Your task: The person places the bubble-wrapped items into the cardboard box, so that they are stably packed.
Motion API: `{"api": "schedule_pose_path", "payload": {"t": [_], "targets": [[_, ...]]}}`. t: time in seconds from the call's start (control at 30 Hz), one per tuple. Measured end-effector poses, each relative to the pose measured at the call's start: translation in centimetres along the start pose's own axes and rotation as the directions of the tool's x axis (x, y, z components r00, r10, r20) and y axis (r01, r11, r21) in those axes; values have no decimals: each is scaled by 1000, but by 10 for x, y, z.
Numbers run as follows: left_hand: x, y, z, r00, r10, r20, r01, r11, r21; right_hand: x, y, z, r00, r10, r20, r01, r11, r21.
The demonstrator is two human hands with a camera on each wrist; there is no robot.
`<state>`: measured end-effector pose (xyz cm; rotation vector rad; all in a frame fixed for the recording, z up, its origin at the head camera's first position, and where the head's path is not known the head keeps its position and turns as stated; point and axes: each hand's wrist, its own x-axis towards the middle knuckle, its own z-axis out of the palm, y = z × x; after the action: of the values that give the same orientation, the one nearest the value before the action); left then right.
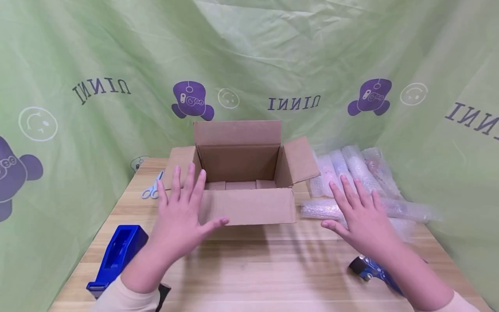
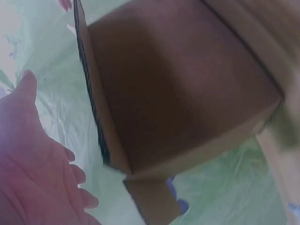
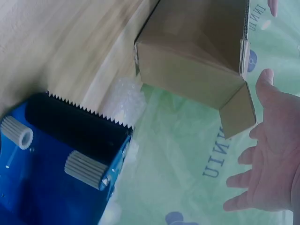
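An open cardboard box (image 1: 249, 207) stands mid-table with its flaps spread outward. My left hand (image 1: 179, 221), fingers spread and holding nothing, overlaps the box's left front corner in the head view. To the right of the box, my right hand (image 1: 362, 221) is spread over several bubble-wrapped rolls (image 1: 354, 169), also holding nothing. A blue tape gun (image 1: 376, 273) lies below the right forearm, partly hidden by it. In the right wrist view the tape gun's serrated edge and white rollers (image 3: 86, 168) show large, with the right hand's palm off to the side.
A blue tape dispenser (image 1: 121, 255) sits at the table's left, near my left sleeve. Light blue scissors (image 1: 153, 186) lie left of the box. One long bubble-wrapped roll (image 1: 405, 209) lies crosswise at the right. A green printed curtain (image 1: 249, 52) encloses the wooden table (image 1: 249, 277) behind and on both sides.
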<state>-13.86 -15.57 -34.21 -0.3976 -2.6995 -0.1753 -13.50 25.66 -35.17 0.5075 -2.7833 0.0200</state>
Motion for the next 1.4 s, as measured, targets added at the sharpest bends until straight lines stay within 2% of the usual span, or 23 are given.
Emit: {"api": "schedule_pose_path", "payload": {"t": [0.17, 0.37, 0.53, 0.7, 0.8, 0.93, 1.1, 1.2, 1.4], "targets": [[18, -24, -8, 1000, -15, 28, 15, 1000, -8, 3, 11, -3, 1000, -4, -29, 4, 1000, -4], [34, -52, -2, 995, -9, 99, 14, 999, -45, 7, 29, -11, 996, 5, -90, -3, 1000, 21], [41, -59, 7, 984, 2, 180, 14, 996, -89, 9, 44, -18, 997, 29, -78, -25, 998, 49], [41, -59, 11, 966, -22, 257, 59, 989, -138, 9, 60, -21, 997, 50, -51, -46, 995, 83], [40, -59, 12, 962, -33, 273, 79, 984, -161, 9, 71, -19, 998, 63, -18, -61, 992, 109], [40, -58, 14, 958, -44, 282, 103, 975, -197, 8, 85, -14, 992, 70, 101, -82, 989, 124], [41, -59, 16, 956, -58, 288, 129, 964, -233, 5, 104, 3, 972, -1, 234, -37, 987, 157], [41, -60, 17, 958, -60, 281, 129, 963, -237, 1, 115, 19, 965, -47, 259, -2, 983, 185], [42, -58, 20, 957, -57, 284, 129, 962, -241, -9, 129, 38, 956, -56, 288, -4, 979, 204]]}}
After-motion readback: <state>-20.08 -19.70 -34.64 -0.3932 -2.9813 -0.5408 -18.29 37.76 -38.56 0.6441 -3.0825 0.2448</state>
